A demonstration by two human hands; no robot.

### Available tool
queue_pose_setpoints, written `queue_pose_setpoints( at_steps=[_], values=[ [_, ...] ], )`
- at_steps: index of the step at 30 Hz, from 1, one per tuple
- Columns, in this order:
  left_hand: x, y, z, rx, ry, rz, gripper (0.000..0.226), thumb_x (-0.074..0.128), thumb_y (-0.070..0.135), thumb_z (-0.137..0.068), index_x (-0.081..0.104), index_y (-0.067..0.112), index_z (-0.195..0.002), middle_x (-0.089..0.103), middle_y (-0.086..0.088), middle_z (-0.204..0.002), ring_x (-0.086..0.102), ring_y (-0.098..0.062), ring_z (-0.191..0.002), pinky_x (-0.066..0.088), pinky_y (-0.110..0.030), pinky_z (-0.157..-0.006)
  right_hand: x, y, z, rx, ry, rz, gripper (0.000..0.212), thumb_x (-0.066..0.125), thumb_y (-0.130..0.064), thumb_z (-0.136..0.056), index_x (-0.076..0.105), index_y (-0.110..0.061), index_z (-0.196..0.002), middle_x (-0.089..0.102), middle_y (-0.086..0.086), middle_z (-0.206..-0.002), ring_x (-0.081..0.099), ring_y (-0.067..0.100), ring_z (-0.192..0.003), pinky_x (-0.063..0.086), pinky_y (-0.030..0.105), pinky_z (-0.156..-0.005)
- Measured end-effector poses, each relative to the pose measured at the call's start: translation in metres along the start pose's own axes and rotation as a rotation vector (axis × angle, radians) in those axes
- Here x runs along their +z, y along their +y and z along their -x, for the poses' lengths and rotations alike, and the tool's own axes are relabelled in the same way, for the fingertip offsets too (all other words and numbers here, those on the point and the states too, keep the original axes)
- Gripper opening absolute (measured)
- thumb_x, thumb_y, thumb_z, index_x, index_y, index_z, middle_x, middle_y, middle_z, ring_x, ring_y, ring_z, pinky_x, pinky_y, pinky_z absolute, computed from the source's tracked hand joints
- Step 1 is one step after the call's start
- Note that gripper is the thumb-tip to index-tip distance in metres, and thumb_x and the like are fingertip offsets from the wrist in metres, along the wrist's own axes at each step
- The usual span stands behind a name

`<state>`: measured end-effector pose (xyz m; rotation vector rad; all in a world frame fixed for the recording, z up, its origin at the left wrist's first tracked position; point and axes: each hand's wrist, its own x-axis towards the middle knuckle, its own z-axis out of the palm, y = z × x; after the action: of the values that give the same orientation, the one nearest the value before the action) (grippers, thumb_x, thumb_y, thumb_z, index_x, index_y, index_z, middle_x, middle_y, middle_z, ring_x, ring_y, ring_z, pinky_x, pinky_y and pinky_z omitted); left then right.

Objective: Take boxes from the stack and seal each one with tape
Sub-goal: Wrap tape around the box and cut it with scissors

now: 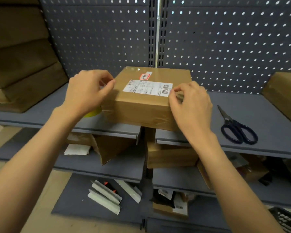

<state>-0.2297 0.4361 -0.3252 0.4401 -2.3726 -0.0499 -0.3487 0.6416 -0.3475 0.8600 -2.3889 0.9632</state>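
You have a closed brown cardboard box lying flat on the grey shelf, its near edge overhanging the front lip. A white shipping label with barcodes (plus a small red-bordered sticker) sits on top. Clear tape wrinkles across its front face.

Shelf is pretty crowded: the box sits dead centre at the near edge, stack of boxes fills the far left, another carton blocks the right end. Scissors lie in the open strip right of the box. Pegboard walls off the back.
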Motion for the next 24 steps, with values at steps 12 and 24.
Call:
queue_pose_setpoints(
  at_steps=[12, 24],
  values=[
    [-0.009, -0.078, 0.025, -0.075, -0.150, -0.142, 0.023, 0.054, 0.035, -0.094, 0.069, 0.019, -0.099, 0.071, 0.001, -0.092, 0.064, -0.025, -0.086, 0.040, -0.030, -0.062, 0.048, -0.082, -0.011, -0.097, -0.046, -0.019, 0.026, 0.048, -0.026, -0.095, 0.069, -0.012, -0.101, 0.063, 0.006, -0.107, 0.053, 0.028, -0.101, 0.035, 0.034, -0.082],
    [0.023, -0.119, 0.030, 0.191, -0.430, -0.058, 0.034, 0.053, 0.045, -0.093, 0.060, 0.013, -0.103, 0.061, -0.008, -0.083, 0.059, -0.030, -0.089, 0.032, -0.032, -0.082, 0.086, -0.126, 0.005, 0.000, 0.004, -0.016, 0.023, 0.050, -0.026, -0.095, 0.068, -0.012, -0.098, 0.061, 0.006, -0.103, 0.053, 0.024, -0.099, 0.033, 0.031, -0.078]
  ],
)
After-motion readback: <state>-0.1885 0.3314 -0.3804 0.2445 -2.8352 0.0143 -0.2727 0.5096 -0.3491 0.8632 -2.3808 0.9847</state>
